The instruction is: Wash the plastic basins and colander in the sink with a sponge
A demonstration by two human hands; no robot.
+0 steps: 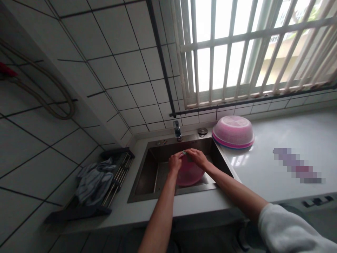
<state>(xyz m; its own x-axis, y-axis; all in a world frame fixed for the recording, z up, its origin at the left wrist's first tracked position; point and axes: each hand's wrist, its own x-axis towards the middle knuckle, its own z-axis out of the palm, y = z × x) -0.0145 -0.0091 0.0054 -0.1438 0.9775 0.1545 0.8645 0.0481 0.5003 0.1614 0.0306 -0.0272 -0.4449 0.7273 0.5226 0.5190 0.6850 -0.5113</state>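
Observation:
My left hand (175,161) and my right hand (196,156) meet above the steel sink (139,182), fingers curled in. Where the fingertips come together, a small pale greenish thing (184,152) shows; it is too small to name, and the fingers cover most of it. Below the hands, a translucent pink basin (191,177) sits in the right part of the sink, its far side partly hidden by my hands. Just behind the hands, the chrome faucet (177,130) stands at the sink's back edge.
Upside down on the counter (265,168), a pink colander (233,130) stands right of the sink. A metal drain piece (202,131) lies by the faucet. Left, a striped cloth (96,182) drapes over a dark rack (119,177). A blurred-out item (297,166) lies at right.

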